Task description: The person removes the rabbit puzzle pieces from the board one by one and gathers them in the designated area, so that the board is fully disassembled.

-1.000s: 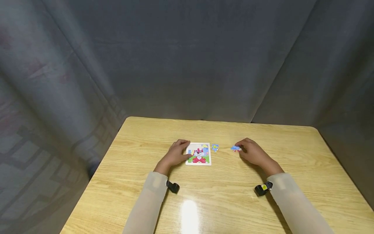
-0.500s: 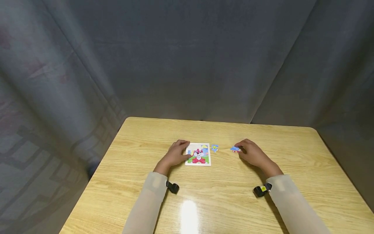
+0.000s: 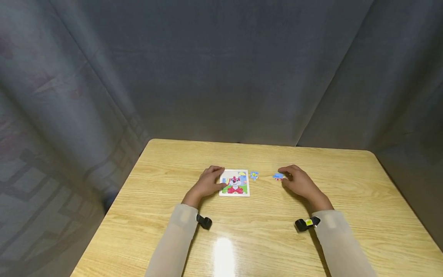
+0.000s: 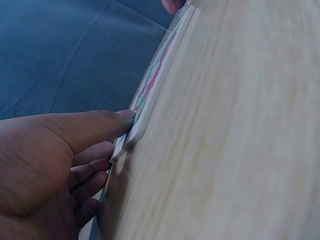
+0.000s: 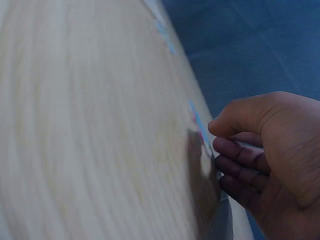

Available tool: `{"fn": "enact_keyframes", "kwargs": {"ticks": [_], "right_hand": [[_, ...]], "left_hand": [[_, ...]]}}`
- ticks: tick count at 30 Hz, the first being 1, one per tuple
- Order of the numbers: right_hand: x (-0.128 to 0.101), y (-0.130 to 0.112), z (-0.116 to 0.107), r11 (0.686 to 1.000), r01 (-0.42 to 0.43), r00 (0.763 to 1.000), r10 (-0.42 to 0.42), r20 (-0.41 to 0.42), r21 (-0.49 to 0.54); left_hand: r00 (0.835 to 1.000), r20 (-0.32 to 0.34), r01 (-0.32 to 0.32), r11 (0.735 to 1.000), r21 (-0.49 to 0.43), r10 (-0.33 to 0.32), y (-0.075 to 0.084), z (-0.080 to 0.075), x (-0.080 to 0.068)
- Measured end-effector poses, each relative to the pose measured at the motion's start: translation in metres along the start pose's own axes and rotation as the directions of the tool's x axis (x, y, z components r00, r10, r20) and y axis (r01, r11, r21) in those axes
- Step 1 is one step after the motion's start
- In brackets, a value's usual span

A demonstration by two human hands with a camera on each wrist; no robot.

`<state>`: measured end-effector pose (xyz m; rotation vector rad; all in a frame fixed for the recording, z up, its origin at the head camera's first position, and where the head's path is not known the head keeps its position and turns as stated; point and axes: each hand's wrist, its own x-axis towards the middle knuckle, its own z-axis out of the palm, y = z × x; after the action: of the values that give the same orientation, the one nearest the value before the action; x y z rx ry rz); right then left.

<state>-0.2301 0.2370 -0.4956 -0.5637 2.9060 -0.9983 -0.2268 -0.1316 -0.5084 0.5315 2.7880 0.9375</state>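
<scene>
From the head view, the person's left hand (image 3: 209,180) is steadying the left edge of a small jigsaw board (image 3: 235,182) with a cartoon animal picture, lying near the middle of the wooden table (image 3: 263,231), thumb on the near left corner and fingers curled at the far one. The right hand (image 3: 297,180) is resting to the right, fingertips closing on a blue puzzle piece (image 3: 278,176); a second loose piece (image 3: 254,175) is lying between it and the board. The thin piece is lying flat on a glossy top, so I judge the fingers could slide it instead of lifting it, or nudge the other piece towards the far edge. In the left wrist view, the thumb (image 4: 107,125) is pressing the board's (image 4: 150,95) rim; too much push might tip or skate the board. In the right wrist view, blurred, the curled fingers (image 5: 240,155) are touching the blue piece (image 5: 197,125) edge-on; whether they are truly gripping it I cannot tell. Grey curtains (image 3: 221,69) are hanging close round the table on three sides, and lamp glare is shining on its near edge.
</scene>
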Motion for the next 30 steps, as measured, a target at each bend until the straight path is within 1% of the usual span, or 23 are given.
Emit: {"fn": "enact_keyframes", "kwargs": {"ticks": [4,8,12,16,19,23,26,30], "right_hand": [[0.002,-0.004,0.005,1.0,-0.013,0.999,0.013,-0.034,0.014],[0.005,-0.012,0.018,0.998,-0.033,0.995,0.037,-0.088,0.048],[0.011,-0.026,0.033,0.997,-0.008,0.988,0.02,-0.151,0.077],[0.02,-0.042,0.045,0.994,0.031,0.983,-0.011,-0.183,0.105],[0.025,-0.053,0.054,0.99,0.052,0.983,-0.028,-0.181,0.13],[0.032,-0.067,0.067,0.987,0.07,0.987,-0.047,-0.156,0.142],[0.036,-0.077,0.075,0.989,0.085,0.988,-0.068,-0.137,0.122],[0.038,-0.086,0.083,0.993,0.103,0.989,-0.097,-0.11,0.054]], "left_hand": [[1.0,0.005,0.001,1.0,-0.003,-0.001,0.001,0.0,-0.001],[1.0,0.013,-0.003,1.0,-0.01,0.003,0.001,0.0,-0.002],[1.0,0.012,0.003,1.0,-0.018,-0.003,0.001,0.001,-0.003],[1.0,0.005,0.015,1.0,-0.007,-0.015,0.0,0.001,-0.002],[1.0,0.005,0.007,1.0,-0.003,-0.007,0.001,0.001,-0.002],[1.0,0.007,0.005,1.0,-0.006,-0.005,0.003,-0.001,-0.003],[1.0,0.004,0.011,1.0,-0.001,-0.011,0.004,-0.002,-0.002],[1.0,-0.006,-0.006,1.0,0.006,0.006,0.003,-0.002,-0.002]]}}
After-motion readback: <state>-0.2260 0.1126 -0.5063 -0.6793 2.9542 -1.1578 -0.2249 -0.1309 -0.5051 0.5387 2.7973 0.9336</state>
